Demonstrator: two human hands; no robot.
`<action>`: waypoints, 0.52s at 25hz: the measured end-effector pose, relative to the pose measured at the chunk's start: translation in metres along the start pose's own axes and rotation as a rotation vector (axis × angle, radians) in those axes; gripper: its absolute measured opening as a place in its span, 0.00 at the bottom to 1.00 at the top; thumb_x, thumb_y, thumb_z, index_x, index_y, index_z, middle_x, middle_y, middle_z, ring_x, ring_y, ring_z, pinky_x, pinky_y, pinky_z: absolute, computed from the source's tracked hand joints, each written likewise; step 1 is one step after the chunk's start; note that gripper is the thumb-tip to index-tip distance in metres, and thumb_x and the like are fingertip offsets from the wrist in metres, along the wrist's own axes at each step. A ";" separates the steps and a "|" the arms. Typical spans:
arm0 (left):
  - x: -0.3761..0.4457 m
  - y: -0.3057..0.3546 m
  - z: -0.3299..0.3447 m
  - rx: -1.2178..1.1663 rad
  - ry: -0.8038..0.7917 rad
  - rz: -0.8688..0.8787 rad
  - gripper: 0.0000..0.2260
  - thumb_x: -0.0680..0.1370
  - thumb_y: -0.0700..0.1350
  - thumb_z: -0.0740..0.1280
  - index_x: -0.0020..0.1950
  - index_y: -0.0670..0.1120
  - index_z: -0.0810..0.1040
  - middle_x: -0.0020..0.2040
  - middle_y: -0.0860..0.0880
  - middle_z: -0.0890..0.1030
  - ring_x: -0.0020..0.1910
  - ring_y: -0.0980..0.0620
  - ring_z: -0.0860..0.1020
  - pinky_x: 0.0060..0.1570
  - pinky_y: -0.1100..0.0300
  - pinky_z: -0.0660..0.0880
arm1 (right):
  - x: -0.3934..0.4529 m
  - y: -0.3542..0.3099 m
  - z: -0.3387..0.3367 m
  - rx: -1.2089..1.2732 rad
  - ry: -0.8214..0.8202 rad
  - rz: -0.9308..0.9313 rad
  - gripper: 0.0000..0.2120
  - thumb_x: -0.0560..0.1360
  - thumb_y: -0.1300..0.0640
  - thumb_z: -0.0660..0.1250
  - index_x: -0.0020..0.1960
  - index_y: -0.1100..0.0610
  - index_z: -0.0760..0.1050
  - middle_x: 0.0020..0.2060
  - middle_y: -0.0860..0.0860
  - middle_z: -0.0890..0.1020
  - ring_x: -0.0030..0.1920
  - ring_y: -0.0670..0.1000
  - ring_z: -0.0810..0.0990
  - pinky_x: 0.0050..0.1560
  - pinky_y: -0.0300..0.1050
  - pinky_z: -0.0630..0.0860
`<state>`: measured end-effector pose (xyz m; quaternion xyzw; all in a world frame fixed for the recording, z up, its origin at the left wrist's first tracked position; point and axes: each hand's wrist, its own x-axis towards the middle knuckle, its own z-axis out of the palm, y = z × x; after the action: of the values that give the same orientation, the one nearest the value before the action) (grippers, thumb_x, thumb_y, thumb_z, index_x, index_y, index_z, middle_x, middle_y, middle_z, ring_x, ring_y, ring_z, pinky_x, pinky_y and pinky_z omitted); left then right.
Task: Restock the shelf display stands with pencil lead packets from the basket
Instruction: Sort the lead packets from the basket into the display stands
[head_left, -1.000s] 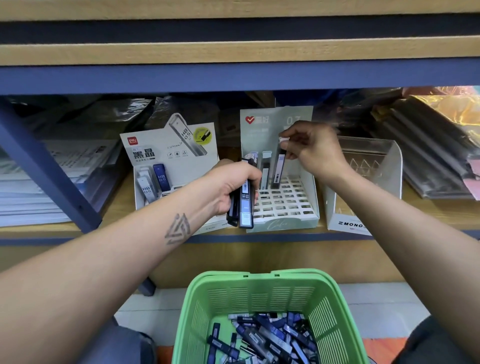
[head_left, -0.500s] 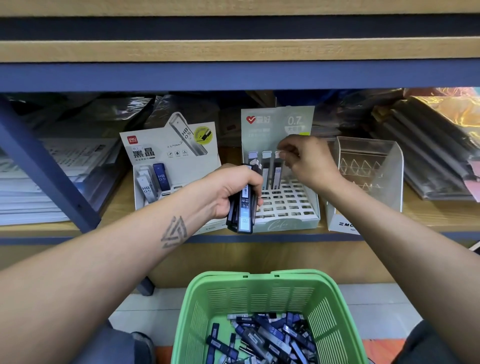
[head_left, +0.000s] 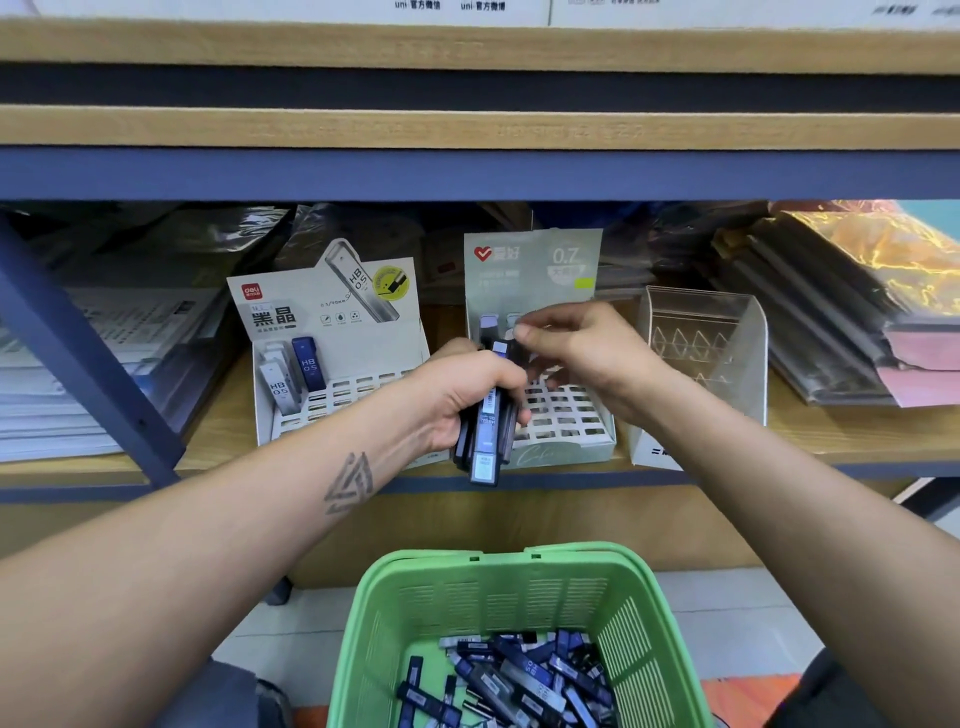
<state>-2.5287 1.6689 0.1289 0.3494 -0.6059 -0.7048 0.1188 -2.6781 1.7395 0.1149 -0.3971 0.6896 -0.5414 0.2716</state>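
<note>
Green slatted plastic basket (head_left: 519, 597): sitting nearest, low in view, holding a loose heap of dark blue and grey pencil lead packets (head_left: 519, 680).

Left hand (head_left: 457, 400): gripping, with fingers curled round it, an upright bundle of dark lead packets (head_left: 485, 436) just in front of the shelf edge; the bundle's lower ends are hanging below the fist.

Right hand (head_left: 587, 358): reaching across to the top of that bundle, thumb and forefinger pinching the upper end of one packet (head_left: 501, 347); the two hands are nearly touching.

Pale green cardboard display stand marked 0.7 (head_left: 535, 260): standing directly behind both hands on the wooden shelf (head_left: 218, 431); its white slotted grid is showing open slots, with two packet tops (head_left: 488, 322) standing at the back row.

White cardboard display stand marked HB 0.5 (head_left: 322, 312): standing just left of it, holding three upright packets, two white and one blue, at its left side.

Clear plastic display box (head_left: 706, 343): standing to the right; contents cannot be told.

Stacked papers and wrapped stationery are lying farthest back.
</note>
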 end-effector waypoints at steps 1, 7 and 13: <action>-0.001 0.000 0.002 -0.006 -0.012 0.011 0.09 0.71 0.27 0.64 0.49 0.34 0.76 0.38 0.34 0.78 0.32 0.42 0.80 0.31 0.55 0.79 | -0.003 0.001 0.000 0.114 -0.057 0.066 0.06 0.76 0.61 0.74 0.52 0.60 0.83 0.40 0.56 0.85 0.35 0.51 0.81 0.32 0.39 0.76; -0.006 0.001 0.008 -0.029 -0.030 0.020 0.08 0.73 0.27 0.63 0.50 0.33 0.76 0.36 0.35 0.80 0.32 0.43 0.82 0.32 0.54 0.81 | -0.005 -0.003 -0.013 0.320 -0.076 0.223 0.06 0.72 0.71 0.72 0.47 0.64 0.83 0.35 0.55 0.85 0.34 0.49 0.83 0.36 0.37 0.81; -0.002 0.001 0.008 -0.069 0.072 -0.015 0.16 0.72 0.28 0.65 0.60 0.30 0.73 0.44 0.30 0.82 0.36 0.38 0.84 0.37 0.44 0.83 | 0.001 -0.005 -0.019 0.366 0.029 0.259 0.10 0.73 0.75 0.69 0.50 0.65 0.83 0.43 0.59 0.85 0.41 0.53 0.84 0.35 0.39 0.81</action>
<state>-2.5329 1.6762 0.1309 0.3748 -0.5737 -0.7132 0.1473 -2.6927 1.7480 0.1251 -0.2413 0.6289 -0.6237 0.3966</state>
